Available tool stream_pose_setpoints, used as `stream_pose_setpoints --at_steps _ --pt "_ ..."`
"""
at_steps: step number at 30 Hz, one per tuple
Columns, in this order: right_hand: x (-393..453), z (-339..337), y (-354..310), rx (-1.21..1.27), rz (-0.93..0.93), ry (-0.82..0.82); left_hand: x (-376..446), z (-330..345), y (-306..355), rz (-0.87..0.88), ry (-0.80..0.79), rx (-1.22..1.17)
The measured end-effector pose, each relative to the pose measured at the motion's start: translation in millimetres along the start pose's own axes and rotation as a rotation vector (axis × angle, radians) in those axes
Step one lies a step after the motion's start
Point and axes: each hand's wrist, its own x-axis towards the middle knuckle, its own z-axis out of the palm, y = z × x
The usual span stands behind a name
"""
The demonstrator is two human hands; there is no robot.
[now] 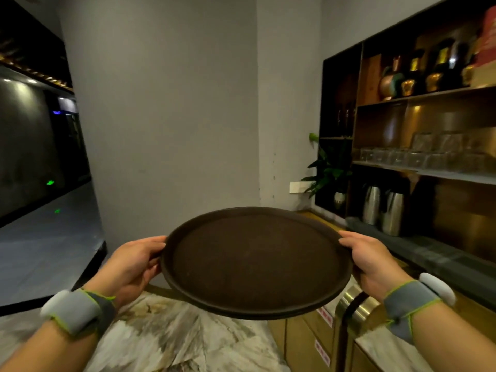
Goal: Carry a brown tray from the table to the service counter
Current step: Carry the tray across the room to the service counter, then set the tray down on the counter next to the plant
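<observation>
Brown tray [255, 261], round with a low raised rim and a matte, faintly textured face, hangs in the air between both hands. The left hand [134, 264] curls closed on its rim at nine o'clock, the right hand [373, 261] at three (thumbs on top). Below lies what looks like a marble-patterned surface [171, 334].
</observation>
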Motion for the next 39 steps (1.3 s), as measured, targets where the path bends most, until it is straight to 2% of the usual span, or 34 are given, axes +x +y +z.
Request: stream_pose_setpoints --at_steps 4,11,19,25,27,29,33,39 --pt "42.1 -48.8 -3.2 0.026 -0.013 0.108 33.3 66.9 -13.1 -0.03 -0.054 0.033" --pt "75.2 -149.3 -13.5 0.035 -0.01 0.301 73.6 190.3 -54.0 -0.079 -0.26 0.08" --pt "75.7 -261.9 -27.7 0.01 -0.052 0.658 110.4 366.3 -107.5 -0.135 -0.675 0.101" --pt "69.6 -297.1 -26.2 0.012 -0.082 0.945 134.6 469.8 -131.9 -0.171 -0.932 0.144" --pt "62.0 -303.3 -22.5 0.024 -0.07 0.989 136.0 491.1 -138.4 -0.174 -0.945 0.143" --pt "58.5 -307.4 -19.7 0.042 -0.077 1.079 144.0 519.0 -145.1 -0.178 -1.055 0.159" --pt "39.3 -318.7 -14.4 0.106 -0.084 1.222 141.5 567.1 -159.8 -0.236 -1.173 0.177" --pt "10.0 -337.9 -16.5 0.082 -0.093 1.347 117.9 615.1 -183.2 -0.284 -1.312 0.17"
